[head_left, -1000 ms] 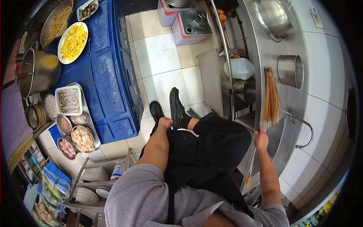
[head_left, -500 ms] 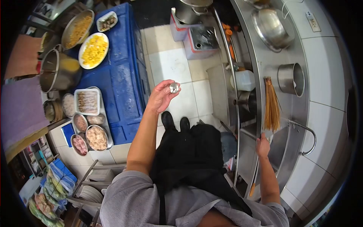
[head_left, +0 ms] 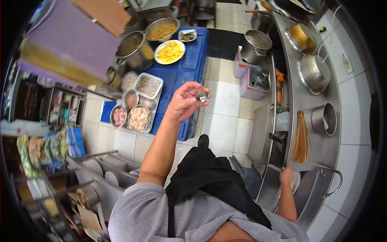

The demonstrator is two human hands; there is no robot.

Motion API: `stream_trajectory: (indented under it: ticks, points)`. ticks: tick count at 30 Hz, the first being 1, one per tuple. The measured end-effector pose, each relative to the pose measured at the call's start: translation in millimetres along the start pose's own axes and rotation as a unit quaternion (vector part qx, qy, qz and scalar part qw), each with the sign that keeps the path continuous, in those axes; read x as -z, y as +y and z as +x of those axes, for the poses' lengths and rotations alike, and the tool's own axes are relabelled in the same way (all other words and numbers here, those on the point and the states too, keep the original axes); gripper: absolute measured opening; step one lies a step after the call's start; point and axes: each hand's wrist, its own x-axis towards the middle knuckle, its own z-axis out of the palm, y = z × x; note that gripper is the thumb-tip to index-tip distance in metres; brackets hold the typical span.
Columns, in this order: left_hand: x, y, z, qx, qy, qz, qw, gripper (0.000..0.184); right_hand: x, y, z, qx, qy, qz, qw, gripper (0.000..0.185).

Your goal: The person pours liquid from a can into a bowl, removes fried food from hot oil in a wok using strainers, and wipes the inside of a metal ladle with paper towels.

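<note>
My left hand (head_left: 187, 101) is raised over the floor beside the blue table and pinches a small, round, shiny silvery cup-like thing (head_left: 201, 97) between thumb and fingers. Its inside shows a bright glint. My right hand (head_left: 286, 176) is low at the sink (head_left: 267, 192), its fingers curled at the rim between the basins; what they grip is hidden. Just beyond that hand, a bundled straw whisk brush (head_left: 300, 141) lies on the steel counter. Partly behind the right wrist shows a pale round rim (head_left: 297, 181).
On the blue table (head_left: 193, 76) are a plate of yellow food (head_left: 169, 52), a white tray (head_left: 148, 85), bowls of raw meat (head_left: 139, 117) and a large pot (head_left: 135, 48). The counter holds a steel pot (head_left: 324, 119), metal bowls (head_left: 313, 74) and a faucet (head_left: 334, 173). Shelves with plates (head_left: 113, 178) stand behind left.
My view and body have turned left, so shelves and more of the kitchen show. The left hand still holds the small silvery thing, now tilted differently. The right hand stays at the sink.
</note>
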Motion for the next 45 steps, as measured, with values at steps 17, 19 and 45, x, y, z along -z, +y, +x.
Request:
stream_trajectory:
  ticks: [17,19,45]
  points:
    - [-61,-38,-445,-0.003,0.509,0.160,0.846,0.025,-65,73,55,0.213,0.068,-0.012,0.975,0.045]
    - [-70,-43,-496,0.004,0.549,0.168,0.818,0.025,-60,61,40,0.225,0.092,-0.037,0.969,0.045]
    - [-256,-187,-1120,-0.311,0.867,0.029,0.388,0.024,-214,-227,-366,0.587,-0.008,-0.098,0.803,0.051]
